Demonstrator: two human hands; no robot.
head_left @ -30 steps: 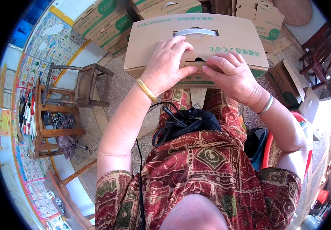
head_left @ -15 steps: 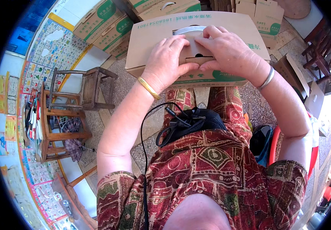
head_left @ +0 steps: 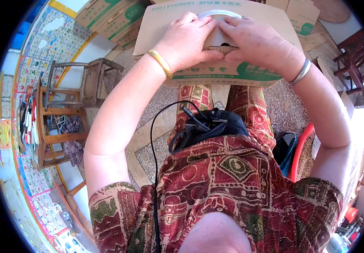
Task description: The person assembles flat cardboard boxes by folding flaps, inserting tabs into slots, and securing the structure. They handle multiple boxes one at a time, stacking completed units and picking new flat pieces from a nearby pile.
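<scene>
A brown cardboard box (head_left: pixel 165 31) with green print is in front of my legs, at the top of the head view. An arched white carry handle (head_left: pixel 219 13) stands out from its top. My left hand (head_left: pixel 188 41) presses on the left of the top by the handle, its thumb at the front edge. My right hand (head_left: pixel 261 45) mirrors it on the right, fingers on the top panel and thumb at the front edge. Between the thumbs and fingers, a small dark hole (head_left: pixel 225 44) shows in the flap. Both hands grip the box's front edge.
More cardboard boxes (head_left: pixel 120 23) are stacked at the far left, others (head_left: pixel 302 17) at the far right. A wooden chair (head_left: pixel 93 82) and a wooden rack (head_left: pixel 61 111) stand left. A red-rimmed container (head_left: pixel 302 147) is by my right side. A black cable (head_left: pixel 153 147) hangs down my front.
The whole view has shifted, so box and chair sit higher in the picture. My right fingers, bent up near the handle before, lie flatter on the top. Both thumbs stay at the front edge.
</scene>
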